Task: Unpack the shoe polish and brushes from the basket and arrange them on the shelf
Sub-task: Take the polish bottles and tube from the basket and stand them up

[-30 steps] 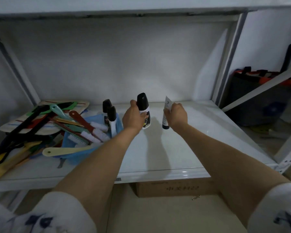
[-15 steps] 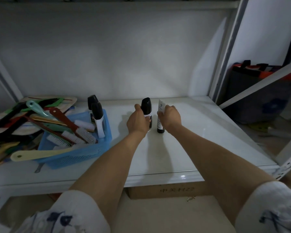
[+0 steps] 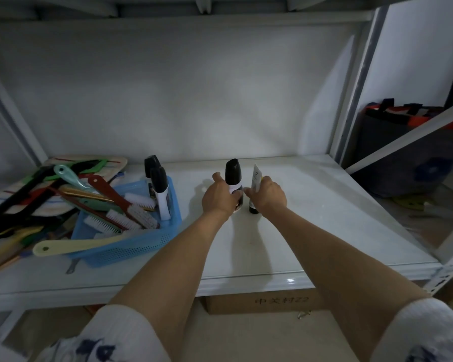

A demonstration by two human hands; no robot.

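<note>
While both items are being set down on the shelf (image 3: 324, 231), the left hand (image 3: 219, 197) is curled round the lower body of a bottle (image 3: 234, 178) with a black cap, and the right hand (image 3: 268, 195) pinches a white tube (image 3: 255, 178) that stands on its dark cap. Both items are held upright, just beside each other, near the middle of the shelf. Whether their bases already touch the shelf cannot be told with certainty, but it seems so.

The step is judged to be the placing. It is done well if each base is pressed flat before the fingers are loosened. The tube is narrow and stands on a small cap, so it can tip easily; it should be released slowly and straight upward. The hands should be drawn back without brushing the neighbour.

Two more bottles (image 3: 160, 189) and several brushes (image 3: 131, 212) are left in the blue basket (image 3: 141, 244) at the left, so much of the task remains.
</note>
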